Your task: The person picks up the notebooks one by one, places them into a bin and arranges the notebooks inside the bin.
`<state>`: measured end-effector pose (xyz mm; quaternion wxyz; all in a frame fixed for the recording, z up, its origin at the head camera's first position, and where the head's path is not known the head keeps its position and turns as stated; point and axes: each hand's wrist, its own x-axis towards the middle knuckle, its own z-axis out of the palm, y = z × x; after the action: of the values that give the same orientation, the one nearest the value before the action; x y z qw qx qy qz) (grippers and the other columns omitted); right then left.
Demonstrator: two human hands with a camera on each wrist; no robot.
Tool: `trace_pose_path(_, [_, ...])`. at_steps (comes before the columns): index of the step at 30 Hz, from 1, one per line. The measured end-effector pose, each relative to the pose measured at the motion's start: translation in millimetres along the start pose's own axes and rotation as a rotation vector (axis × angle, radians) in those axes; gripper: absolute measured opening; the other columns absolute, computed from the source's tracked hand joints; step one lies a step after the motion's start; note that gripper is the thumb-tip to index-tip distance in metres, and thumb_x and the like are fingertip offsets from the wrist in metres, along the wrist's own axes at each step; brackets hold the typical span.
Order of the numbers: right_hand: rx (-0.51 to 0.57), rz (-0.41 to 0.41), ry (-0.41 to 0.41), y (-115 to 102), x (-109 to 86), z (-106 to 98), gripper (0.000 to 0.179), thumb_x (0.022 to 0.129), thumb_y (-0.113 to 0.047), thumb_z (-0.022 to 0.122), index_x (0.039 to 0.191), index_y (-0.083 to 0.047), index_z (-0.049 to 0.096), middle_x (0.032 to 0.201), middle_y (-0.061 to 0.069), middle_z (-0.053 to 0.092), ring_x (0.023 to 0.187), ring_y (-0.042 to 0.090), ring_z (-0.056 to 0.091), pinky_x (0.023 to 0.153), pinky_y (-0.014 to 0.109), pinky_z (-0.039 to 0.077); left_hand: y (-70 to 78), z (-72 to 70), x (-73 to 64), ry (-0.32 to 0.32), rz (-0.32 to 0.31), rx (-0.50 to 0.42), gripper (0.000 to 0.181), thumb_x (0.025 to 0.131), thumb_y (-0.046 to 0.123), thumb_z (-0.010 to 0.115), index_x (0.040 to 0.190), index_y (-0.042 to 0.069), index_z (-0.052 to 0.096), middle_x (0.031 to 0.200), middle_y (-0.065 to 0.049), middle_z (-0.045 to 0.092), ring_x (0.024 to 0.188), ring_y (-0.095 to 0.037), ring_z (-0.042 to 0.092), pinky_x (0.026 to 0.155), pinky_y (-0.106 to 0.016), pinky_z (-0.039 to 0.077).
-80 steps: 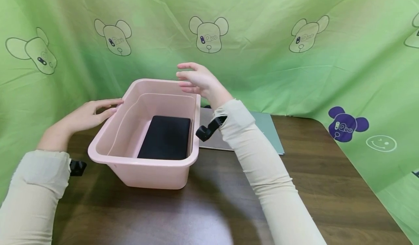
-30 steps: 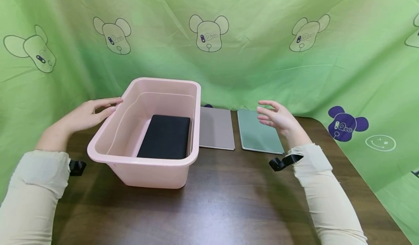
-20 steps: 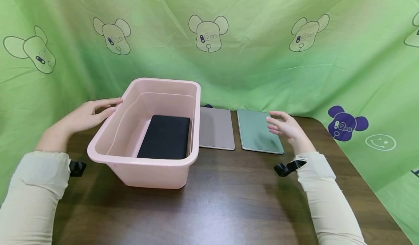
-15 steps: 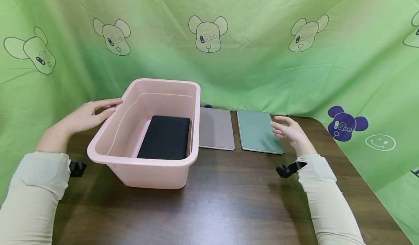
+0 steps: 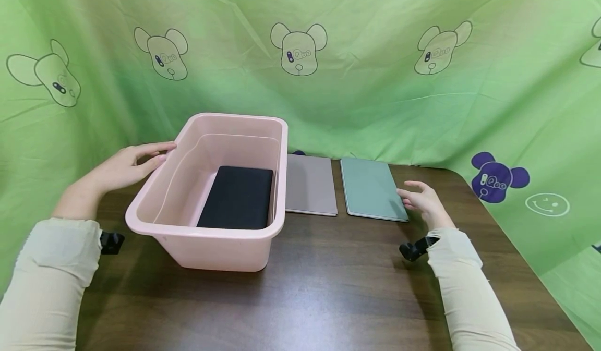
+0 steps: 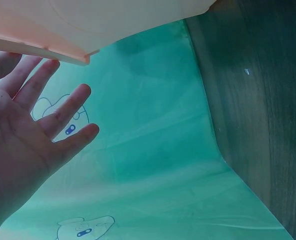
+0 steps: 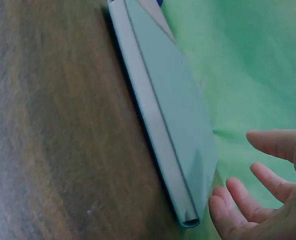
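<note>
A pink plastic tub (image 5: 202, 231) stands left of centre, with a black notebook (image 5: 238, 197) lying flat inside. My left hand (image 5: 117, 168) rests its fingertips on the tub's left rim, the fingers extended; in the left wrist view they spread out below the rim. On the right a green hardcover notebook (image 5: 373, 188) lies flat on the table, its page edges and spine end visible in the right wrist view. At its right edge is my right hand (image 5: 424, 204), holding nothing, fingers slightly bent and thumb apart from them.
Between the tub and the green notebook lies a grey notebook (image 5: 311, 184), its left side hidden by the tub. Everything stands on a dark wooden table (image 5: 328, 283). A green curtain (image 5: 357, 100) with bear prints hangs close behind and around the table.
From above the tub, my right hand has swung right, past the top of the green notebook, and come down to its right edge. My left hand and the tub have stayed put.
</note>
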<state>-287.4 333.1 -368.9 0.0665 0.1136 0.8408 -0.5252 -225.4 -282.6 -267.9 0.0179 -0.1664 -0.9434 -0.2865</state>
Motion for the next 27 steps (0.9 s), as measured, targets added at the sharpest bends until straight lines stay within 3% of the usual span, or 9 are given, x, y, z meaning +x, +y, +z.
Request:
trace_pose_path(5, [-0.083,0.008,-0.007,4.6,0.7,1.3,0.074,0.09,-0.027,0.059,0.145,0.003,0.02,0.115,0.012,0.044,0.072,-0.006,0.051,0.071,0.014,0.052,0.3,0.0,-0.2,0.0,0.005,-0.004,0.047,0.098,0.03,0.044,0.142,0.014,0.041,0.141,-0.022,0.045,0.126,-0.044,0.044,0.097,-0.062,0.036])
trace_pose_path(8, [-0.143,0.011,-0.025,4.1,0.3,3.4,0.075,0.089,-0.027,0.06,0.144,0.004,0.02,0.126,0.025,0.04,0.073,-0.004,0.051,0.071,0.014,0.049,0.3,0.1,-0.4,0.003,0.008,-0.005,0.046,0.098,0.029,0.044,0.142,0.013,0.041,0.14,-0.022,0.046,0.126,-0.043,0.044,0.097,-0.062,0.036])
trace_pose_path(12, [-0.238,0.028,-0.028,1.3,-1.1,7.2,0.08,0.086,-0.028,0.064,0.144,0.004,0.02,0.139,0.034,0.029,0.083,0.012,0.054,0.072,0.021,0.045,0.2,0.0,-0.6,0.007,0.005,-0.008,0.046,0.098,0.029,0.044,0.142,0.014,0.042,0.141,-0.021,0.046,0.126,-0.042,0.044,0.097,-0.061,0.036])
trace_pose_path(15, [-0.295,0.011,-0.013,0.9,-1.8,10.9,0.081,0.084,-0.025,0.067,0.143,0.006,0.022,0.139,0.036,0.029,0.104,0.032,0.05,0.08,0.035,0.046,0.1,0.0,-0.6,0.005,-0.001,-0.011,0.046,0.098,0.029,0.044,0.142,0.014,0.041,0.141,-0.021,0.045,0.126,-0.042,0.043,0.097,-0.061,0.036])
trace_pose_path(18, [-0.33,-0.017,0.004,1.7,-1.6,13.9,0.08,0.082,-0.022,0.069,0.141,0.008,0.025,0.142,0.037,0.025,0.119,0.041,0.037,0.094,0.046,0.042,0.3,0.1,-0.5,0.006,-0.002,-0.013,0.047,0.098,0.03,0.044,0.142,0.014,0.041,0.141,-0.021,0.045,0.127,-0.042,0.043,0.097,-0.061,0.036])
trace_pose_path(23, [-0.341,-0.032,0.014,1.8,-0.6,15.6,0.079,0.081,-0.019,0.07,0.141,0.008,0.026,0.142,0.037,0.024,0.122,0.042,0.034,0.103,0.052,0.035,0.3,0.1,-0.1,0.008,0.005,-0.014,0.046,0.098,0.03,0.044,0.142,0.014,0.042,0.141,-0.021,0.045,0.127,-0.043,0.043,0.097,-0.061,0.036])
trace_pose_path(27, [-0.342,-0.032,0.009,2.3,0.7,15.7,0.081,0.081,-0.021,0.072,0.142,0.007,0.026,0.143,0.037,0.023,0.122,0.041,0.033,0.104,0.051,0.035,0.1,-0.1,-0.4,0.006,0.0,-0.014,0.046,0.098,0.03,0.044,0.142,0.014,0.042,0.141,-0.021,0.045,0.127,-0.043,0.042,0.097,-0.061,0.036])
